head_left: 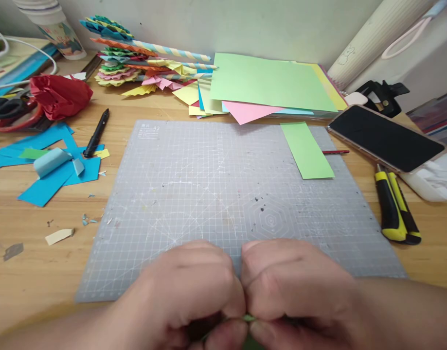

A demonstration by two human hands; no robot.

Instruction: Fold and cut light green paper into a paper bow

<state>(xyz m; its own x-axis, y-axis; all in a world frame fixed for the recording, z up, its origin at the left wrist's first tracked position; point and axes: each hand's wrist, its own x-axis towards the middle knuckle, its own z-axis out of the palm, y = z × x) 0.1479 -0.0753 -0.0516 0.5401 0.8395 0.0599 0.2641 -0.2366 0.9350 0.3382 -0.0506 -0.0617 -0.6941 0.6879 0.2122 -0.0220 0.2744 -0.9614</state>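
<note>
pinches the paper (248, 318) low in view, near the close edge of the mat (194, 194), between left hand (187, 282) and right hand (296, 282). has both hands curled in, backs upward, side by side and touching or nearly so. has left thumb and fingers closed on the paper, and likewise the right, with no clear gap at either set of tips. shows only a sliver of green between the tips and a darker green patch just below; hides the rest behind the fingers. cannot tell its shape, or any fold in it, from this.

could tear the paper by pulling the hands apart while pinching so hard. could crease it askew by pressing with one thumb ahead of the other, or by working with edges out of line. could lose one side by pinching too close to the edge. could miss a slip altogether, with so much hidden under the fingers.

beyond the hands, has a green strip (308, 150) flat on the mat, partly over a thin red stick (338, 152). could bend or shift the strip by sweeping a forearm over it. to the right of the mat, has pliers (388, 209); to the left, a pen (97, 133) and blue scraps (50, 182).
</note>
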